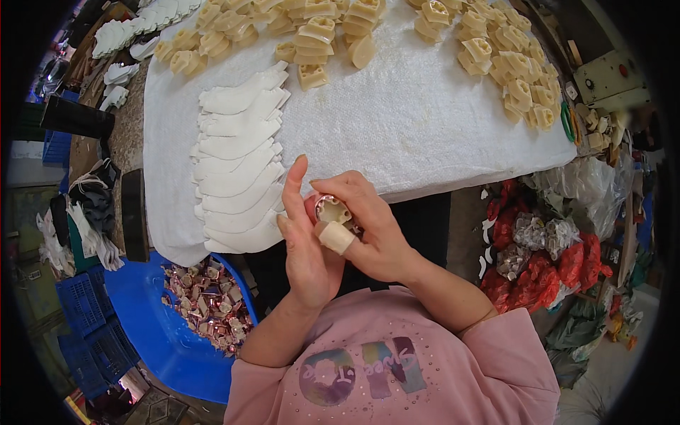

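Close to my chest, both hands hold a small shoe heel (330,210) with a shiny pink outside and a hollow cream inside. My right hand (379,237) curls over it from the right, a beige wrap (336,237) around the thumb. From the other side my left hand (306,258) presses against the heel, one finger pointing up and its other fingers partly hidden. Beyond my left hand, overlapping white curved cover pieces (237,166) lie in a column on the cloth-covered table (418,127).
Many cream plastic heels (315,39) lie along the table's far side, with more cream heels (520,71) at the right. A blue tub (152,350) at the lower left holds shiny pink heels (212,301). Red plastic bags (531,283) sit to the right of me.
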Demonstrator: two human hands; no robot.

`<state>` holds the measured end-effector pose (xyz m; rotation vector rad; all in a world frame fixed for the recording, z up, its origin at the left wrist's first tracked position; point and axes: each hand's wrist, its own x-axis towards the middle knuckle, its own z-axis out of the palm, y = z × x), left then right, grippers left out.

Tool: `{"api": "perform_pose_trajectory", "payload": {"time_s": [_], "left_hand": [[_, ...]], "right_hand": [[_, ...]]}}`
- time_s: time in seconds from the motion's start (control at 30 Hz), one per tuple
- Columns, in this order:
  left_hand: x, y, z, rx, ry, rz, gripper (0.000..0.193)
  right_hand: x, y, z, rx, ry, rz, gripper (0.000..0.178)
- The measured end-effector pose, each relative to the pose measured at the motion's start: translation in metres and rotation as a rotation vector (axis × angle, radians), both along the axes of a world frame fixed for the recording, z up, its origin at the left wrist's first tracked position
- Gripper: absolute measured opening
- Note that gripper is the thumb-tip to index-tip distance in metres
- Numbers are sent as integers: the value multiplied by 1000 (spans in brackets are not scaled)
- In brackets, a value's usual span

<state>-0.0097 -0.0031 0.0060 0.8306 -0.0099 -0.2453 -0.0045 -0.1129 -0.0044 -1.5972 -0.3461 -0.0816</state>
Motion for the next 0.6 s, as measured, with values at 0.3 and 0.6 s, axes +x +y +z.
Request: {"api": "perform_pose_trajectory", "payload": {"time_s": [0.3, 0.6], "left_hand": [[-1, -3, -2, 117, -37, -19, 69], [11, 19, -17, -123, -140, -199, 73]], "right_hand": [[1, -1, -4, -254, -96, -130, 35], [8, -26, 4, -121, -91, -201, 30]]}}
